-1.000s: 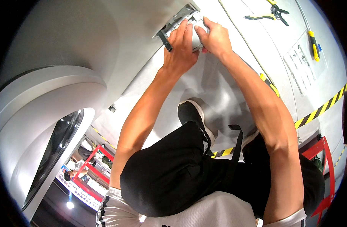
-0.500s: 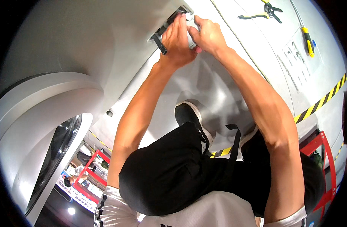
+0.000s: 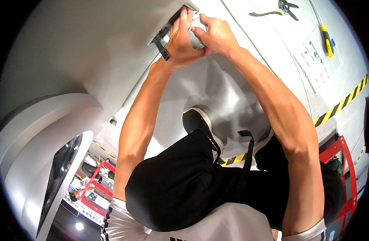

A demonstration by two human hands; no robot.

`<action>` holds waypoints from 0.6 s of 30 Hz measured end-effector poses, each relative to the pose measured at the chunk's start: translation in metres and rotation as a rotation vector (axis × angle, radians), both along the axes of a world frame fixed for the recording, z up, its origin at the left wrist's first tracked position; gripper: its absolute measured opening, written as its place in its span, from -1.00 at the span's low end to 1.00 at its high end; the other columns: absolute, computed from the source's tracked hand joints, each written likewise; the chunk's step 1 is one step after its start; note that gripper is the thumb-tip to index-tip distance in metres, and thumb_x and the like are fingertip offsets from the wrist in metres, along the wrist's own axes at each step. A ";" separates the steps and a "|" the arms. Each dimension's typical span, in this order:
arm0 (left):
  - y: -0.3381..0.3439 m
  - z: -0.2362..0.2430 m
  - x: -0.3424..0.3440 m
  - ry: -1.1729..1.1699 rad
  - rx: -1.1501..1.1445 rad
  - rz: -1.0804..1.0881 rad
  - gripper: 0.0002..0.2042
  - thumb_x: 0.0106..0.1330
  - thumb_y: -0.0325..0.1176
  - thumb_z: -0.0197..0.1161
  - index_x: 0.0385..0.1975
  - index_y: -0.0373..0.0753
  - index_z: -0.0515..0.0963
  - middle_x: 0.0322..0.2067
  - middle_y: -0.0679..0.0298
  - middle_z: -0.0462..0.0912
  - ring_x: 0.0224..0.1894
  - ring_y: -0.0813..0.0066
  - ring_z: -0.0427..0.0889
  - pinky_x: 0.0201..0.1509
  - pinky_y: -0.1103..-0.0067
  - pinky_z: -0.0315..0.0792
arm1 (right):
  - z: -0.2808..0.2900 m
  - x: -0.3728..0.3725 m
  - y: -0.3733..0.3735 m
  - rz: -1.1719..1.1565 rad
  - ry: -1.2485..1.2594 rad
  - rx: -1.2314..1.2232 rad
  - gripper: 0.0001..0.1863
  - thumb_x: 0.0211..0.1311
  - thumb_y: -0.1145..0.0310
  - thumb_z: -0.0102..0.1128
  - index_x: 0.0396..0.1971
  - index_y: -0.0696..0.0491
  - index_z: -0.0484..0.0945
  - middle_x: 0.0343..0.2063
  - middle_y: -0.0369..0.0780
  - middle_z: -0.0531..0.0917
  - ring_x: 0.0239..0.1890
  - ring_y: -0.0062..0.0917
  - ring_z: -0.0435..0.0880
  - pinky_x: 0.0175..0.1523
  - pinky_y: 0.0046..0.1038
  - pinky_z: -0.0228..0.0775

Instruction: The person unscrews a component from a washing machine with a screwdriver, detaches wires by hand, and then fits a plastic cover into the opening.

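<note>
In a silver-grey body panel at the top is a framed opening (image 3: pixel 153 40), with a black bar (image 3: pixel 161 50) sticking out from its lower end. My left hand (image 3: pixel 182 46) lies over the opening, its fingers stretched out and reaching into it. A rounded silver-grey cover (image 3: pixel 197 38) sits between my two hands, touching the side of the left one. My right hand (image 3: pixel 219 35) is closed on the cover's right side, thumb on its face. The cover's underside and any fingers behind it are hidden.
Wire strippers (image 3: pixel 281 10) and a screwdriver (image 3: pixel 327 42) with yellow-black handles lie on the light floor at the upper right. Beside them is a clear bag of small parts (image 3: pixel 312 66). Yellow-black tape (image 3: pixel 341 102) crosses the floor; a red frame (image 3: pixel 343 156) stands at lower right.
The opening and panel have shifted slightly left and up in view. Both hands stay at the opening, the left fingers still stretched into it and the right hand still on the cover.
</note>
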State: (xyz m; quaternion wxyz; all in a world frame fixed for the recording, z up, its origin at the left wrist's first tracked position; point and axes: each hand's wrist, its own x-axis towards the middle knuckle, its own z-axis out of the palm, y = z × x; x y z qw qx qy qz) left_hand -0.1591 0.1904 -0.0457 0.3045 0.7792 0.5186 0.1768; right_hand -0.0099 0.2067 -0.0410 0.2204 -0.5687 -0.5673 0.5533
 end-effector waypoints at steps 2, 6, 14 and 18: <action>0.004 0.002 0.000 -0.040 -0.049 0.000 0.22 -0.34 -0.22 0.59 0.27 -0.50 -0.19 0.25 -0.15 0.13 0.31 -0.03 0.08 0.33 0.29 0.07 | 0.002 0.001 0.002 0.027 0.010 -0.008 -0.75 0.20 0.27 0.12 -0.36 0.18 0.40 -0.75 -0.10 0.55 -0.74 -0.42 0.57 -0.55 -0.41 0.41; 0.003 0.007 0.003 0.007 -0.075 -0.014 0.24 -0.34 -0.22 0.59 0.28 -0.50 -0.23 0.26 -0.15 0.11 0.32 -0.01 0.07 0.34 0.30 0.05 | 0.000 0.004 0.002 0.055 0.004 -0.022 -0.75 0.19 0.32 0.09 -0.32 0.22 0.41 -0.72 -0.06 0.57 -0.71 -0.36 0.59 -0.49 -0.37 0.45; 0.003 0.009 0.004 -0.096 -0.161 0.025 0.25 -0.31 -0.41 0.58 0.30 -0.44 -0.33 0.31 -0.17 -0.01 0.40 0.10 -0.08 0.37 0.39 -0.02 | 0.011 0.008 0.010 0.132 -0.017 -0.086 -0.71 0.18 0.36 0.05 -0.24 0.31 0.41 -0.67 -0.02 0.61 -0.61 -0.27 0.65 -0.34 -0.31 0.54; 0.004 0.012 0.005 0.007 -0.150 0.018 0.25 -0.34 -0.46 0.58 0.30 -0.43 -0.32 0.31 -0.16 0.02 0.40 0.08 -0.04 0.36 0.40 0.02 | 0.014 0.008 0.013 0.143 -0.026 -0.054 -0.71 0.17 0.36 0.06 -0.25 0.31 0.41 -0.66 -0.02 0.61 -0.61 -0.28 0.65 -0.36 -0.33 0.54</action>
